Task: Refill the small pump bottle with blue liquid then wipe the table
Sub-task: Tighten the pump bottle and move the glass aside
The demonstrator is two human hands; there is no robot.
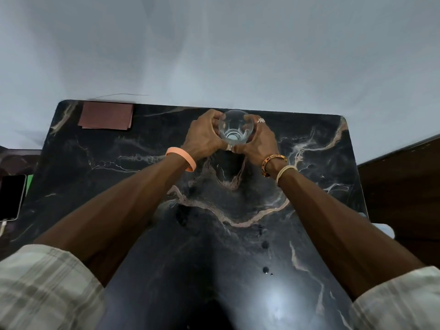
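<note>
Both grips clasp a clear glass over the far middle of the dark marbled surface.

Surface (309, 210) black with pale veins, fills most of the view; bare forearms reach across it from rolled plaid sleeves (42, 282); phone (12, 196) lies dark-screened just beyond the left edge; folded reddish-brown cloth (106, 115) lies flat at the far left corner, well apart from the hands; left grip (202, 134) and right grip (258, 141) curl round opposite sides of the glass (234, 126), thumbs near each other at its near side; mouth of the glass faces the camera; cannot tell whether it rests on the surface; peach wristband (182, 158) on the left wrist; dark droplets (265, 270) dot the near right.
</note>
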